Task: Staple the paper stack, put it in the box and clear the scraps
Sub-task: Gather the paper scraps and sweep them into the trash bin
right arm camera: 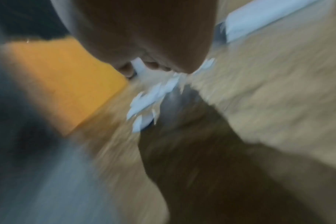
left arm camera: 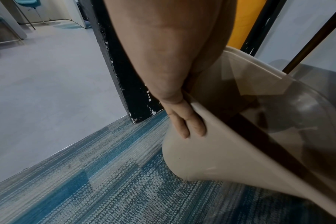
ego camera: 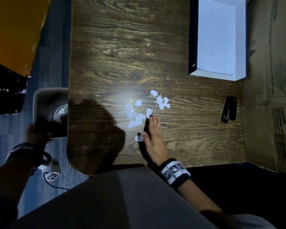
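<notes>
The right hand (ego camera: 153, 139) lies low on the wooden desk (ego camera: 116, 47), just below the centre of the head view, its fingers (ego camera: 154, 120) stretched out straight and holding nothing. The fingertips touch the nearest of the white paper scraps (ego camera: 135, 116), which are scattered in two loose clusters just above the hand; one small scrap (ego camera: 138, 138) sits apart by the thumb. The right wrist view is badly blurred, showing only the hand (right arm camera: 144, 45) over a smear of white scraps (right arm camera: 150, 97).

At the lower left of the head view the left hand (ego camera: 34, 134) grips the rim of a beige bin (ego camera: 40, 100), held beside the desk's left edge and above the blue patterned carpet (ego camera: 56, 55). In the left wrist view the fingers (left arm camera: 186, 121) press flat against the bin's (left arm camera: 211, 151) outer wall while the palm wraps over its rim, and the bin is tilted.

In the upper right of the head view stands an open box (ego camera: 192, 38), dark outside and white inside, with what looks like white paper lying flat in it. A black stapler (ego camera: 229, 109) lies at the right, well apart from the scraps, just beside a sheet of brown cardboard (ego camera: 271, 80) along the right edge.
</notes>
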The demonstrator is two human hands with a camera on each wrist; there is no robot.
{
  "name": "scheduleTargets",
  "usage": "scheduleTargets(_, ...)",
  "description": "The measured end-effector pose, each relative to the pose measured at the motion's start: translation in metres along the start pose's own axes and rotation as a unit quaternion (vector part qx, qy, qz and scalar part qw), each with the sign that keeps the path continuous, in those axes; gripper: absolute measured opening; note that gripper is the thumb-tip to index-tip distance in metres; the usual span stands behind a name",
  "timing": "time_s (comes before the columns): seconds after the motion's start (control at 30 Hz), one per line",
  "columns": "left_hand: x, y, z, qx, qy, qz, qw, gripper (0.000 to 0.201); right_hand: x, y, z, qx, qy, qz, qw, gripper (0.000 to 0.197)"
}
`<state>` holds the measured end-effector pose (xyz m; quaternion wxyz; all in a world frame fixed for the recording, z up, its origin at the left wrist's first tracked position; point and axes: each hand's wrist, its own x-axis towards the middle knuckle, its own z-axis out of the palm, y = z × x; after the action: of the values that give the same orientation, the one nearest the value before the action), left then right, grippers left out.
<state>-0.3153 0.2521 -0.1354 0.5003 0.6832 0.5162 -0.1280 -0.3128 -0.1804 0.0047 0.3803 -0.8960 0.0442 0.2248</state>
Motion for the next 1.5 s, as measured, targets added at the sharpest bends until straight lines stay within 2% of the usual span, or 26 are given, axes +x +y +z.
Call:
scheduleTargets(0.07, -0.005, 0.005, 0.001, 0.014, 0.009, -0.001, 1.0, 0.028, -0.002, 0.007, -0.029, 0.13, 0.019, 0.025, 0.991, 0.045)
scheduleTargets(0.1, -0.007, 0.007, 0.002, 0.027, 0.012, -0.002, 1.0, 0.022, -0.003, 0.012, -0.041, 0.182, 0.002, 0.032, 0.983, 0.036)
scheduleTargets(0.17, -0.005, 0.006, 0.002, 0.049, 0.018, 0.007, 0.999, 0.028, -0.004, 0.02, -0.052, 0.242, -0.107, 0.033, 0.964, 0.033)
scheduleTargets(0.23, -0.002, 0.005, -0.002, 0.065, 0.021, 0.017, 0.998, 0.036, -0.003, 0.026, -0.049, 0.239, -0.249, 0.036, 0.938, 0.04)
scheduleTargets(0.3, 0.005, -0.002, -0.005, 0.063, 0.018, 0.014, 0.998, 0.04, 0.003, 0.033, -0.039, 0.22, -0.329, 0.051, 0.917, 0.04)
scheduleTargets(0.4, -0.012, 0.008, 0.0, 0.055, 0.016, 0.012, 0.998, 0.026, 0.024, 0.029, -0.026, 0.268, -0.327, 0.08, 0.903, 0.039)
scheduleTargets(0.47, -0.019, 0.009, 0.005, 0.046, 0.021, 0.027, 0.998, 0.036, 0.047, 0.018, -0.019, 0.315, -0.284, 0.078, 0.902, 0.04)
scheduleTargets(0.57, -0.023, 0.011, 0.008, 0.006, 0.033, 0.036, 0.999, 0.025, 0.078, -0.003, -0.011, 0.377, -0.211, 0.079, 0.898, 0.038)
scheduleTargets(0.63, -0.025, 0.011, 0.007, 0.008, 0.038, 0.043, 0.998, 0.026, 0.092, -0.013, -0.013, 0.401, -0.189, 0.075, 0.893, 0.04)
scheduleTargets(0.73, -0.025, 0.012, 0.006, 0.021, 0.028, 0.052, 0.998, 0.011, 0.096, -0.02, -0.022, 0.428, -0.235, 0.087, 0.868, 0.044)
scheduleTargets(0.8, -0.02, 0.015, 0.0, 0.043, 0.011, 0.048, 0.998, 0.018, 0.086, -0.017, -0.023, 0.403, -0.306, 0.113, 0.855, 0.046)
scheduleTargets(0.83, -0.019, 0.017, -0.001, 0.064, -0.001, 0.04, 0.997, 0.028, 0.079, -0.014, -0.019, 0.374, -0.339, 0.122, 0.854, 0.046)
scheduleTargets(0.9, -0.016, 0.017, -0.003, 0.091, -0.004, 0.032, 0.995, 0.04, 0.063, -0.007, -0.009, 0.332, -0.37, 0.131, 0.857, 0.043)
scheduleTargets(0.97, -0.008, 0.01, -0.004, 0.067, 0.03, 0.041, 0.996, 0.036, 0.057, -0.006, -0.003, 0.335, -0.331, 0.14, 0.871, 0.04)
scheduleTargets(1.03, 0.019, -0.011, -0.005, 0.052, 0.061, 0.049, 0.996, 0.028, 0.065, -0.012, -0.006, 0.34, -0.253, 0.146, 0.894, 0.04)
scheduleTargets(1.13, 0.041, -0.026, -0.004, 0.037, 0.075, 0.03, 0.996, 0.027, 0.087, -0.033, -0.017, 0.322, -0.174, 0.128, 0.922, 0.037)
scheduleTargets(1.23, 0.02, -0.007, 0.001, 0.007, 0.073, 0.023, 0.997, 0.035, 0.103, -0.051, -0.036, 0.366, -0.112, 0.112, 0.917, 0.033)
scheduleTargets(1.3, -0.003, 0.013, 0.002, 0.002, 0.062, 0.018, 0.998, 0.038, 0.107, -0.053, -0.059, 0.403, -0.003, 0.095, 0.91, 0.029)
scheduleTargets(1.33, -0.013, 0.02, 0.004, 0.001, 0.055, 0.02, 0.998, 0.038, 0.109, -0.05, -0.072, 0.384, 0.069, 0.083, 0.917, 0.027)
scheduleTargets(1.4, -0.03, 0.034, 0.007, 0.005, 0.042, 0.019, 0.999, 0.038, 0.113, -0.034, -0.094, 0.271, 0.182, 0.063, 0.943, 0.025)
scheduleTargets(1.43, -0.037, 0.038, 0.009, 0.012, 0.037, 0.023, 0.999, 0.036, 0.117, -0.024, -0.1, 0.196, 0.202, 0.053, 0.958, 0.026)
scheduleTargets(1.5, -0.051, 0.049, 0.008, 0.03, 0.028, 0.044, 0.998, 0.034, 0.123, -0.004, -0.104, -0.03, 0.184, 0.043, 0.982, 0.039)
